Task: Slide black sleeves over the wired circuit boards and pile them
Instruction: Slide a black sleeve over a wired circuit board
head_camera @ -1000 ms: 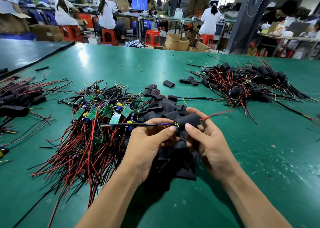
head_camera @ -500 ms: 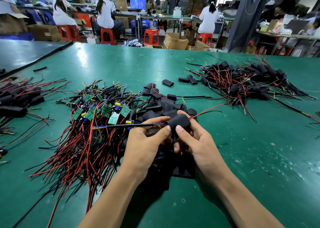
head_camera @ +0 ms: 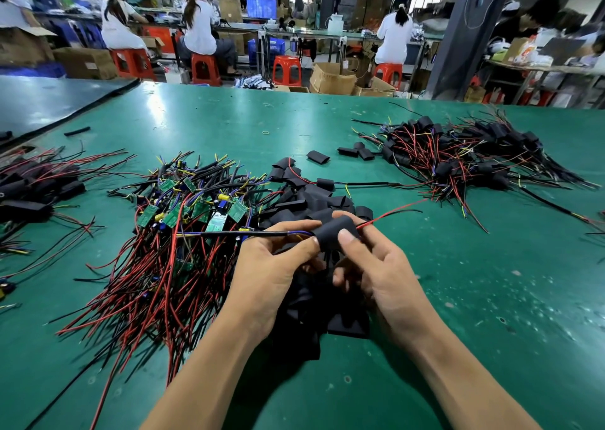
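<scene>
Both hands are up just above the green table [head_camera: 491, 298], and they meet on one black sleeve [head_camera: 334, 233]. The left hand [head_camera: 271, 266] pinches the left end of the sleeve, thumb below and first finger on top, right where a thin bundle of wires [head_camera: 229, 233] comes out. That bundle runs straight off to the left, away from the fingertips. The right hand [head_camera: 386, 275] holds the other half of the sleeve; its thumb presses on the front and its fingers curl round the back. A red wire [head_camera: 389, 212] and a black one poke out past the right fingers, up and to the right. The board in the sleeve is hidden, so how far in it sits cannot be told. Under both hands and just past the fingertips lies a heap of empty sleeves [head_camera: 314, 200] - flat, black and short. Left of the left fingers is a big heap of bare boards [head_camera: 183, 213], green with long red and black wires. Far past the right fingers is the pile of done ones [head_camera: 458, 154], each with a sleeve on. Well off to the left of the left hand lies another dark pile [head_camera: 29, 187]. Way beyond the fingertips, past the table's far edge, people [head_camera: 199, 30] sit on red stools [head_camera: 203, 69].
</scene>
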Tool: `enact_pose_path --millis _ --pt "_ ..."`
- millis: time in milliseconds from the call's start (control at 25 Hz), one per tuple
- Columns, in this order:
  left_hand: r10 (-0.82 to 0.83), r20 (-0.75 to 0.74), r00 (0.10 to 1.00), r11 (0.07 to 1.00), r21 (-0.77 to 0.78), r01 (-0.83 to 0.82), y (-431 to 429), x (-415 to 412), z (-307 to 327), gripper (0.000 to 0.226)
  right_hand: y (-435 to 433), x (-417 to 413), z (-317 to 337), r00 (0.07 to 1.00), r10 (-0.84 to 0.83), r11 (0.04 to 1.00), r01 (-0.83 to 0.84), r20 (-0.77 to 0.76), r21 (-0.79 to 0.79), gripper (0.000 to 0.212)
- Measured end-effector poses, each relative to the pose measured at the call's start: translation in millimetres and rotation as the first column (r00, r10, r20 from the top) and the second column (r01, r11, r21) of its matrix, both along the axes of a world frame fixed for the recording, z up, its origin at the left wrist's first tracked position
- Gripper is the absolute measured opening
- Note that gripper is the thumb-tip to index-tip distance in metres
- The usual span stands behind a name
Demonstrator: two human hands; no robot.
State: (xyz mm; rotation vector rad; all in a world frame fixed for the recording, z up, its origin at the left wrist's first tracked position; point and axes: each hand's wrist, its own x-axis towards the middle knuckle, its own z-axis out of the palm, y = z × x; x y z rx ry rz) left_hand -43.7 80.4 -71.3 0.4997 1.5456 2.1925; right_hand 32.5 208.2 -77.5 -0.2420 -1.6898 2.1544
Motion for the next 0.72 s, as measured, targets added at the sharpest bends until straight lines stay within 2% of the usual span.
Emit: enact_pose_path --millis 120,240,320,440,560,640,720 --pt "-0.125 0.028 0.992 0.991 0.049 0.124 -3.4 -3.1 1.9 0.022 3.0 2.8 6.6 0.998 0.049 0.986 -0.043 0.033 -0.162 0.03" --pt "-0.157 0.056 0.986 0.985 0.076 0.153 -3.8 -2.1 3.0 0.015 -1.5 6.2 10.6 0.978 0.196 0.956 -0.173 0.074 -0.238 0.018" --pt "-0.138 0.049 0.989 0.989 0.061 0.135 -3.9 -3.1 2.4 0.019 -5.1 7.3 11.0 0.951 0.299 0.928 -0.272 0.074 -0.255 0.027" --pt "-0.119 0.027 0.992 0.991 0.056 0.118 -2.6 -5.3 -0.7 0.025 -8.5 6.6 9.6 0.945 0.323 0.925 -0.305 0.047 -0.229 0.031" --pt "-0.078 -0.005 0.997 0.995 0.056 0.078 0.7 -5.5 -2.7 0.028 -4.8 4.1 14.0 0.978 0.208 0.894 -0.195 -0.012 -0.404 0.026" --pt "-0.007 -0.058 0.998 1.0 -0.019 0.005 1.5 -6.5 -6.4 0.019 8.6 3.4 17.2 0.996 0.024 0.822 -0.067 -0.082 -0.566 0.026" --pt "0.11 -0.298 0.948 0.965 -0.198 -0.174 1.8 -7.4 -14.1 0.01 25.9 5.0 18.1 0.977 -0.202 0.72 0.1 -0.071 -0.686 0.025"
